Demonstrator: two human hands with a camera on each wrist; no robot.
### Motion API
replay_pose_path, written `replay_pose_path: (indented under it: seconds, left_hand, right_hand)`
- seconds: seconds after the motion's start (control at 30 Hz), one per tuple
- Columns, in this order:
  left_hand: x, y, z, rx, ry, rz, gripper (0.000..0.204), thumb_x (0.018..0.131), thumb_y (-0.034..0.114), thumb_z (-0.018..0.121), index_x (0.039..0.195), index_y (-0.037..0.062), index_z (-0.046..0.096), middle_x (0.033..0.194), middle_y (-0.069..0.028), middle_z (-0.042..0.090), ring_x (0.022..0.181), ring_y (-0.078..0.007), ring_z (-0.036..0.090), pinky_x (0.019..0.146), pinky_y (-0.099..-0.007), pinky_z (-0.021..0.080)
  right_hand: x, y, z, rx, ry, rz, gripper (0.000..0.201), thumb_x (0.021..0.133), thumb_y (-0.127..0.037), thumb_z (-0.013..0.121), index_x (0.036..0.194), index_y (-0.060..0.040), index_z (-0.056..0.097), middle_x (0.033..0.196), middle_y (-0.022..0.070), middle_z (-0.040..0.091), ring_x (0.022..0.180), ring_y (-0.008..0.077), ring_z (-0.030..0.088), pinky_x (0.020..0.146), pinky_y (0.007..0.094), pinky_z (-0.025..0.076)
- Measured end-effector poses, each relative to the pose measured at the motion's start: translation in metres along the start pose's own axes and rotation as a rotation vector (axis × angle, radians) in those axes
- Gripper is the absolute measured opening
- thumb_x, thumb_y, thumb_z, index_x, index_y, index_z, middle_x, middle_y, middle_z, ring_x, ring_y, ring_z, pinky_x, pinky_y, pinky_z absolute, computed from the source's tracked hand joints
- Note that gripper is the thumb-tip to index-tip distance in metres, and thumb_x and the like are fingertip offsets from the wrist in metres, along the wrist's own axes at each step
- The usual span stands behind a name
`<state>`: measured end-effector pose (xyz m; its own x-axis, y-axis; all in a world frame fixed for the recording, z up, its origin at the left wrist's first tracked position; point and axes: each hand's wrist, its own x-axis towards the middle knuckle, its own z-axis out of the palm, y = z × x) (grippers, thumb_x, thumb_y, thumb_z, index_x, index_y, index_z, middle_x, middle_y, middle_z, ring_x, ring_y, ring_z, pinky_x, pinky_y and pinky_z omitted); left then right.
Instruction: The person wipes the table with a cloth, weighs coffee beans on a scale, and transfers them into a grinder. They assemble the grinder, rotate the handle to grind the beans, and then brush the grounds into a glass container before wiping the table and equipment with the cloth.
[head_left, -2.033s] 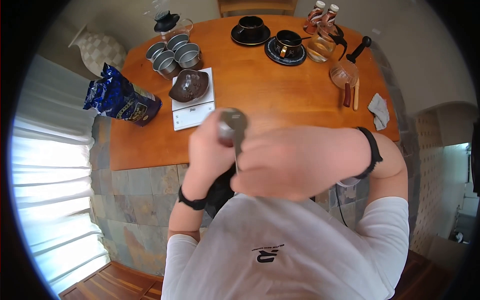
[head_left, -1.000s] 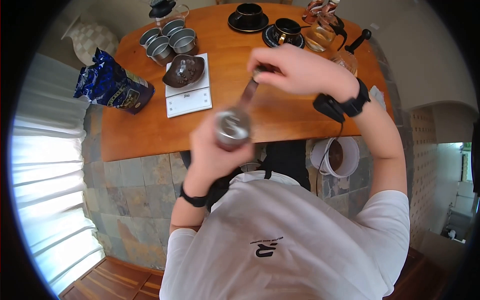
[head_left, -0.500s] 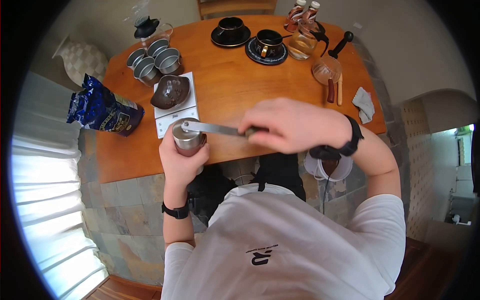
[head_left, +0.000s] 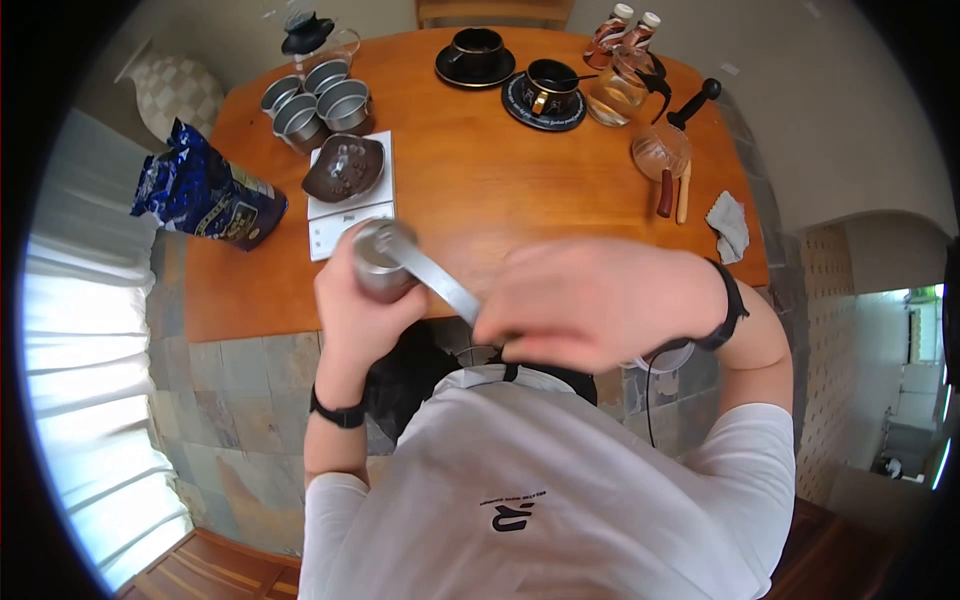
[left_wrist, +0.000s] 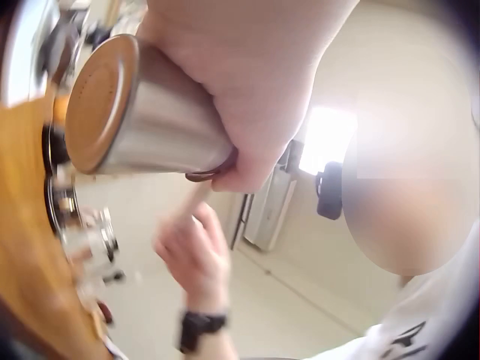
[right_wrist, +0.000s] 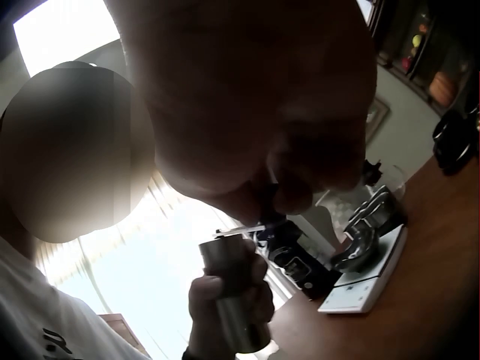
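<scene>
A cylindrical metal hand grinder (head_left: 384, 262) is gripped around its body by the left hand (head_left: 352, 310), above the table's near edge. From its top a flat metal crank arm (head_left: 440, 284) reaches toward the right hand (head_left: 590, 305), whose fingers curl round the crank's far end and hide the knob. The grinder's flat base (left_wrist: 101, 105) faces the left wrist camera, the steel body tilted. In the right wrist view the left hand (right_wrist: 202, 307) wraps the grinder (right_wrist: 232, 281) below the dark right hand (right_wrist: 255, 112).
A white scale (head_left: 350, 220) holds a dark dish (head_left: 345, 168) of beans. Left of it stands a blue bag (head_left: 215, 195); behind are metal cups (head_left: 300, 122). Black cups on saucers (head_left: 475, 56), a glass pot (head_left: 618, 98), a strainer (head_left: 661, 152) and a cloth (head_left: 731, 228) lie farther right.
The crank has swung round between frames, its outer end now nearer the body, with the right hand still on it. Since a second ago, the left hand and grinder have moved left.
</scene>
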<state>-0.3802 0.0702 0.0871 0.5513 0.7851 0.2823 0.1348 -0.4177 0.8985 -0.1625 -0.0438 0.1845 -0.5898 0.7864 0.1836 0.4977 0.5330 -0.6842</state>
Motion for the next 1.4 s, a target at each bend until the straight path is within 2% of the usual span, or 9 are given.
replay_pose_path:
  seconds: [0.07, 0.13, 0.3, 0.47, 0.53, 0.7, 1.33, 1.37, 1.4]
  left_hand:
    - [0.003, 0.023, 0.026, 0.116, -0.278, -0.154, 0.053, 0.065, 0.017, 0.083, 0.112, 0.0067, 0.063, 0.092, -0.0101, 0.070, 0.080, -0.0246, 0.069, 0.071, -0.0366, 0.055]
    - [-0.019, -0.004, 0.065, 0.221, -0.178, 0.632, 0.051, 0.064, 0.022, 0.082, 0.110, 0.0078, 0.065, 0.089, -0.0106, 0.069, 0.084, -0.0340, 0.066, 0.074, -0.0413, 0.054]
    - [-0.014, 0.007, 0.003, -0.261, -0.071, -0.045, 0.051, 0.066, 0.009, 0.080, 0.112, 0.0003, 0.060, 0.095, -0.0073, 0.069, 0.086, -0.0132, 0.067, 0.081, -0.0302, 0.054]
    - [-0.003, 0.013, 0.028, 0.051, -0.164, -0.088, 0.048, 0.066, 0.013, 0.082, 0.110, 0.0064, 0.064, 0.094, -0.0124, 0.071, 0.079, -0.0232, 0.070, 0.073, -0.0336, 0.056]
    - [-0.044, -0.036, 0.075, 0.182, -0.301, 0.429, 0.070, 0.069, 0.014, 0.082, 0.131, 0.0055, 0.051, 0.130, -0.0142, 0.058, 0.123, -0.0282, 0.056, 0.099, -0.0406, 0.045]
    - [-0.028, 0.001, 0.005, -0.192, -0.207, 0.030, 0.051, 0.067, 0.010, 0.080, 0.112, -0.0013, 0.061, 0.093, -0.0090, 0.070, 0.086, -0.0136, 0.067, 0.080, -0.0302, 0.054]
    - [0.004, 0.006, 0.033, 0.178, -0.168, -0.180, 0.048, 0.069, 0.012, 0.077, 0.114, 0.0055, 0.063, 0.093, -0.0143, 0.070, 0.081, -0.0295, 0.070, 0.072, -0.0365, 0.056]
    - [-0.003, -0.021, 0.040, 0.075, -0.271, 0.612, 0.049, 0.068, 0.018, 0.078, 0.114, 0.0076, 0.064, 0.092, -0.0140, 0.070, 0.084, -0.0347, 0.068, 0.070, -0.0417, 0.054]
    - [-0.020, -0.022, 0.082, 0.266, -0.143, 0.559, 0.051, 0.066, 0.022, 0.079, 0.112, 0.0074, 0.064, 0.090, -0.0141, 0.069, 0.086, -0.0350, 0.068, 0.070, -0.0422, 0.054]
  right_hand:
    - [0.025, -0.011, 0.010, 0.023, -0.083, -0.038, 0.015, 0.088, -0.013, 0.066, 0.101, -0.0077, 0.063, 0.090, 0.0096, 0.062, 0.090, 0.0301, 0.060, 0.078, 0.0379, 0.050]
    - [0.043, -0.001, -0.003, -0.130, -0.025, 0.041, 0.016, 0.089, -0.013, 0.064, 0.103, -0.0077, 0.062, 0.089, 0.0097, 0.063, 0.083, 0.0282, 0.061, 0.074, 0.0368, 0.051]
    - [0.004, 0.059, -0.032, -0.138, 0.126, 0.307, 0.018, 0.090, -0.012, 0.061, 0.106, -0.0040, 0.061, 0.088, 0.0134, 0.066, 0.067, 0.0280, 0.064, 0.061, 0.0360, 0.052]
    - [0.029, -0.005, 0.012, -0.013, -0.068, -0.054, 0.015, 0.087, -0.012, 0.067, 0.101, -0.0092, 0.063, 0.090, 0.0119, 0.063, 0.088, 0.0307, 0.063, 0.077, 0.0401, 0.051]
    - [0.046, 0.009, 0.010, -0.103, -0.033, 0.005, 0.015, 0.088, -0.015, 0.065, 0.101, -0.0083, 0.062, 0.089, 0.0125, 0.064, 0.087, 0.0324, 0.063, 0.075, 0.0406, 0.051]
    - [0.015, 0.065, -0.023, -0.051, 0.062, 0.459, 0.019, 0.090, -0.015, 0.061, 0.106, -0.0047, 0.061, 0.090, 0.0157, 0.066, 0.086, 0.0359, 0.064, 0.074, 0.0427, 0.052]
    - [0.018, 0.007, 0.005, 0.016, -0.034, -0.002, 0.018, 0.090, -0.017, 0.062, 0.104, -0.0057, 0.061, 0.091, 0.0128, 0.065, 0.086, 0.0348, 0.063, 0.076, 0.0417, 0.051]
    - [0.031, 0.009, 0.005, -0.077, -0.013, 0.023, 0.017, 0.091, -0.017, 0.061, 0.103, -0.0063, 0.060, 0.090, 0.0126, 0.065, 0.085, 0.0344, 0.063, 0.075, 0.0414, 0.051]
    - [0.039, 0.014, 0.001, -0.174, 0.009, 0.049, 0.016, 0.091, -0.018, 0.061, 0.103, -0.0068, 0.060, 0.089, 0.0124, 0.065, 0.084, 0.0341, 0.063, 0.074, 0.0411, 0.051]
